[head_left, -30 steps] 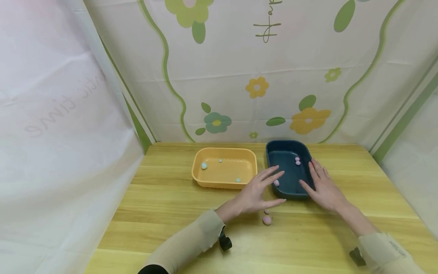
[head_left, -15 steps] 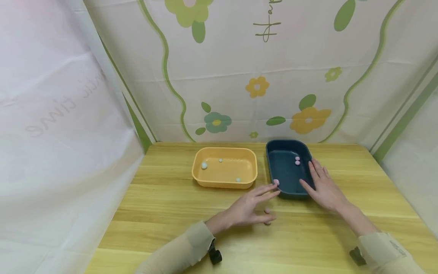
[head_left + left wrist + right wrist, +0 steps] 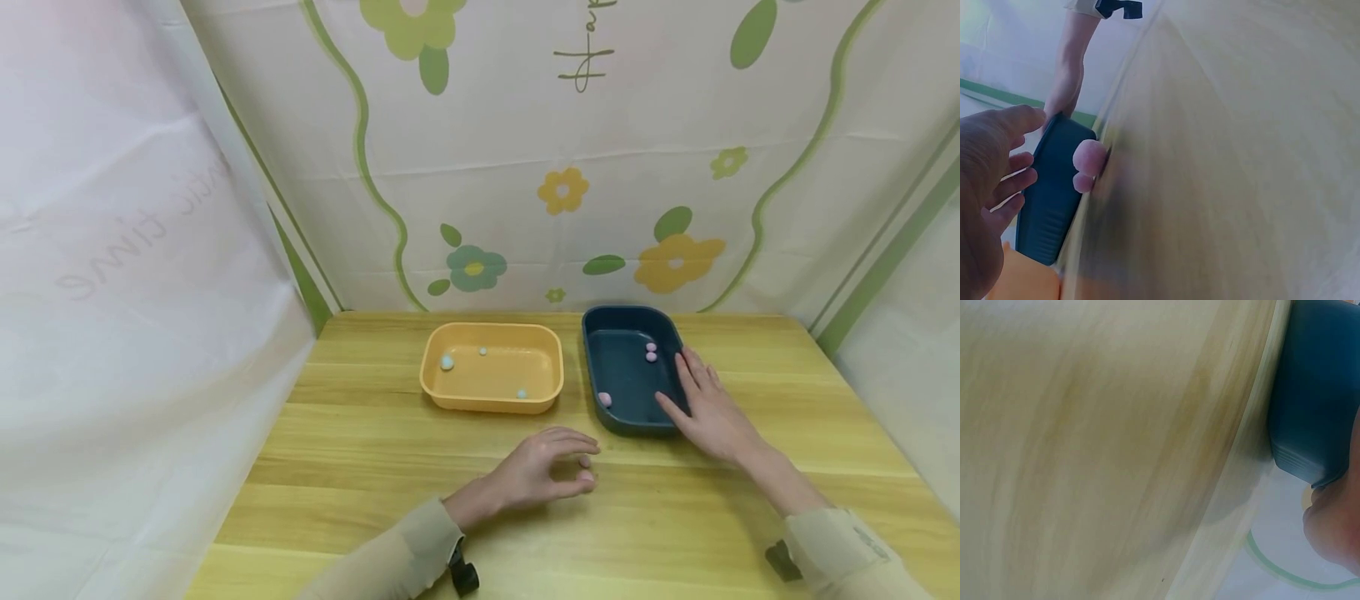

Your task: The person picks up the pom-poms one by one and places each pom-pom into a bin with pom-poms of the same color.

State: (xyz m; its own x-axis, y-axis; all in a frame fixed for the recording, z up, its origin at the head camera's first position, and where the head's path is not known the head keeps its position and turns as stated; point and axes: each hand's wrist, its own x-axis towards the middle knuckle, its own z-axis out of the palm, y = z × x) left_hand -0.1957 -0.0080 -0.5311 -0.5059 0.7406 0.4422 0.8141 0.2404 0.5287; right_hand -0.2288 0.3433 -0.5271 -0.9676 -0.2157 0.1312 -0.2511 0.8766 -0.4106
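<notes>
My left hand [image 3: 534,471] is low over the table, its thumb and fingers spread apart around two pink balls. The larger pink ball [image 3: 1090,157] and the smaller pink ball [image 3: 1083,182] sit just beyond the fingers in the left wrist view, with a gap between hand and balls. My right hand [image 3: 712,417] rests on the right rim of a dark blue tray [image 3: 626,375], fingers fairly straight and thumb over the inside. Inside that tray lie a pink ball [image 3: 604,400] at the near left corner and two touching pink balls [image 3: 651,352] toward the right.
A yellow tray [image 3: 491,405] stands left of the blue one, holding a larger pale blue ball [image 3: 447,362] and two small ones. The wooden table [image 3: 360,433] meets a flower-printed cloth [image 3: 525,242] at the back; more cloth hangs at both sides.
My left hand has drawn back from the blue tray toward the near pink balls, and its thumb and fingers have come closer together. The right hand has stayed at the tray rim.
</notes>
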